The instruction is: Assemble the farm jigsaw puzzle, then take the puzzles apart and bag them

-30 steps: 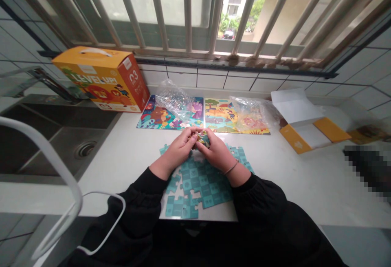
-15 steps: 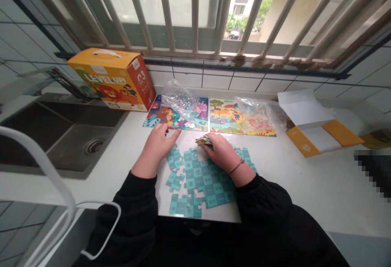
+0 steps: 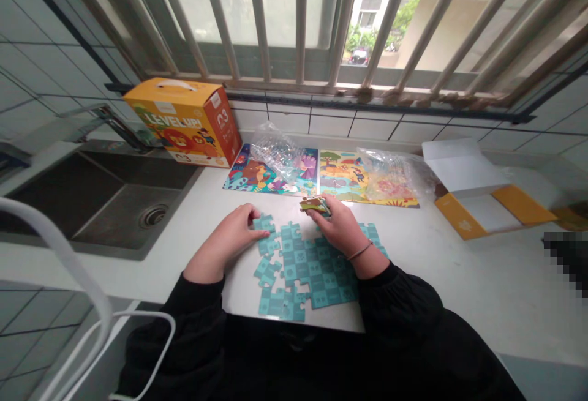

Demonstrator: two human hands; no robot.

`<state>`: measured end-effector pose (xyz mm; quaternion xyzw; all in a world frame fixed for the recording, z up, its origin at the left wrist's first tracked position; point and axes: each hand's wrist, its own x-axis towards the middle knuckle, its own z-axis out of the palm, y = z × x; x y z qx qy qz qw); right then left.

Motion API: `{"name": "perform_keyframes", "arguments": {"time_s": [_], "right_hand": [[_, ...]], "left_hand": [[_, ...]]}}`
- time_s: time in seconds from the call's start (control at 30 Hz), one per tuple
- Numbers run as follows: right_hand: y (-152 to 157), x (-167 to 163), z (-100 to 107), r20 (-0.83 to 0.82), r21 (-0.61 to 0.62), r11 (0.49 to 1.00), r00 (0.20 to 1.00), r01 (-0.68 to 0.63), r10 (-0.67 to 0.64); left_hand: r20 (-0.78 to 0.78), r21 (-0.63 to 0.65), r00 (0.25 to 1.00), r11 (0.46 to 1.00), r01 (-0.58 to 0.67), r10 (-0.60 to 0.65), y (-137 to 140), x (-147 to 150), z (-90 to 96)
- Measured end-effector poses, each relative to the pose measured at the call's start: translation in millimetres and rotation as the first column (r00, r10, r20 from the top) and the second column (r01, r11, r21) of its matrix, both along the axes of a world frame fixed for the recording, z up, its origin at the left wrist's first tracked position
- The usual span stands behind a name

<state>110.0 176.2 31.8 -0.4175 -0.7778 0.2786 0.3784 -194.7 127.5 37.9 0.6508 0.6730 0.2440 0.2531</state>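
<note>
Teal patterned puzzle pieces lie on the white counter, most of them joined into one large section (image 3: 321, 269). Along its left side are smaller loose groups, among them a pair of pieces (image 3: 266, 270) and a lower cluster (image 3: 281, 304). My left hand (image 3: 234, 232) has its thumb and fingers around the upper left puzzle piece (image 3: 264, 223), which lies on the counter. Above the large section, my right hand (image 3: 337, 220) is closed on a small stack of puzzle pieces (image 3: 312, 206) with brown and green printing.
Behind my hands lie two colourful picture sheets, one dark blue (image 3: 257, 180), one yellow (image 3: 340, 190), with clear plastic bags (image 3: 278, 153) on them. An orange box (image 3: 184, 122) stands beside the sink (image 3: 151, 196). An opened yellow-and-white box (image 3: 473, 211) lies right. A white cable (image 3: 87, 278) hangs at left.
My left hand has moved down and slightly left onto the upper left teal piece. My right hand has shifted slightly right, turning the stack so its printed face shows more. The view has shifted slightly.
</note>
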Motion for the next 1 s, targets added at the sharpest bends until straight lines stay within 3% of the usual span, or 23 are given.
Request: {"name": "perform_keyframes", "arguments": {"time_s": [0.07,0.13,0.3,0.37,0.47,0.6,0.77,1.0], "right_hand": [[-1,0,3,-0.127,-0.122,0.992,0.992,-0.017,0.001],[-2,0,5,-0.275,-0.256,0.962,0.961,-0.091,0.018],[1,1,4,-0.525,-0.46,0.849,0.851,-0.26,-0.023],[4,3,2,-0.576,-0.499,0.824,0.813,-0.269,-0.083],[9,8,-1,-0.607,-0.526,0.82,0.774,-0.223,-0.179],[14,10,-4,-0.598,-0.528,0.836,0.765,-0.152,-0.239],[14,11,-4,-0.567,-0.519,0.84,0.799,-0.156,-0.202],[14,12,-5,-0.524,-0.508,0.851,0.832,-0.132,-0.183]], "left_hand": [[0.17,-0.03,0.984,0.999,-0.041,0.046,4,3,4.8],[0.375,-0.049,0.922,0.995,-0.083,0.096,11,10,9.6],[0.767,-0.064,0.627,0.988,-0.141,0.139,40,48,16.0],[0.839,-0.122,0.518,0.985,-0.124,0.169,50,66,13.0],[0.808,-0.16,0.54,0.971,-0.179,0.233,55,83,3.4],[0.811,-0.13,0.542,0.971,-0.199,0.219,52,83,-7.1],[0.823,-0.074,0.531,0.964,-0.254,0.203,52,78,-6.2],[0.804,-0.115,0.547,0.963,-0.243,0.234,50,79,-2.5]]}}
